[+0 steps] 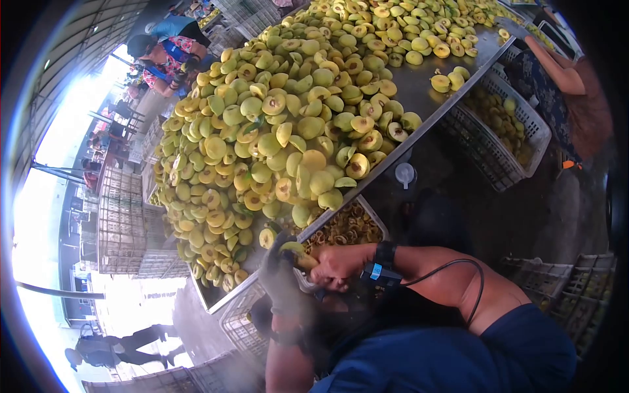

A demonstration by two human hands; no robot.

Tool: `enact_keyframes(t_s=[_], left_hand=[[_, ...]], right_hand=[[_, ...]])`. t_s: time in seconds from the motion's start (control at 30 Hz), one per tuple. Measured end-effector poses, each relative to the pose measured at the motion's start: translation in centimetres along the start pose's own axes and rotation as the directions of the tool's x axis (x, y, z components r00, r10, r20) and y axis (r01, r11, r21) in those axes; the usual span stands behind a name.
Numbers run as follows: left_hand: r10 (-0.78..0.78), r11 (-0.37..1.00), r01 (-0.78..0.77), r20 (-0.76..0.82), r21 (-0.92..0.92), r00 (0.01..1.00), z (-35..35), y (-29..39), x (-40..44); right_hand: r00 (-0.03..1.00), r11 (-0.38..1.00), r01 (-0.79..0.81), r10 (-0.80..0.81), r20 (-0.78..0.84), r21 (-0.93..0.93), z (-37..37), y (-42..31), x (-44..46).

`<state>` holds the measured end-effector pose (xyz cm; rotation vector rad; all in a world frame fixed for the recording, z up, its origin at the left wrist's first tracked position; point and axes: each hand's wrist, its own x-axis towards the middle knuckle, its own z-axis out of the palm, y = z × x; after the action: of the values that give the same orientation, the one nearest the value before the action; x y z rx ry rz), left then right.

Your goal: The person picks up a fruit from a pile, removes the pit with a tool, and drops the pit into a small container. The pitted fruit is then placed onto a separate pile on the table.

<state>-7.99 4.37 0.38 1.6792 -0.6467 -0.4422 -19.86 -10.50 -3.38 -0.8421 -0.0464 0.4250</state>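
Observation:
My left hand point(280, 278), in a pale glove, is wrapped round a yellow-green fruit piece point(292, 249) over the near edge of the metal table point(386, 160). Bare and closed, my right hand point(332, 265) meets the left one at that fruit; whatever its fingers grip is too hidden to name. A big heap of halved green-yellow fruit point(262, 131) covers much of the table, some halves showing brown centres. Just beyond my hands lies one cut half point(267, 237) at the table edge. Below the edge, a crate point(373, 219) holds brownish scraps.
Right of the table, a crate point(538, 128) of fruit stands near a seated person point(583, 98). Stacked crates point(118, 219) stand at the left. Another person point(173, 62) works across the heap, and someone walks point(118, 350) at the lower left. More crates point(576, 288) are at the lower right.

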Motion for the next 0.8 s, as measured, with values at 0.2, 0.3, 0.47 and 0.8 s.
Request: enact_keyframes(t_s=[0.2,0.3,0.47,0.8], left_hand=[[0.03,0.993,-0.041,-0.101,-0.107,0.994,-1.1,0.7,-1.3],[0.001,0.985,-0.059,-0.336,-0.161,0.942,-5.0,1.2,-1.0],[0.032,0.865,0.168,-0.387,0.472,0.921,-17.6,-1.4,-0.5],[0.108,0.636,-0.235,0.217,0.735,0.97,1.9,0.5,16.2]], right_hand=[[0.994,0.994,0.026,-0.015,0.107,-0.107,0.3,-0.2,-0.4],[0.996,0.971,-0.053,0.036,-0.079,-0.233,0.6,-0.3,-1.0],[0.864,0.868,-0.345,0.145,-0.482,-0.356,-0.8,2.5,-0.3],[0.78,0.784,-0.102,-0.319,-0.538,-0.612,-0.6,2.4,0.8]])
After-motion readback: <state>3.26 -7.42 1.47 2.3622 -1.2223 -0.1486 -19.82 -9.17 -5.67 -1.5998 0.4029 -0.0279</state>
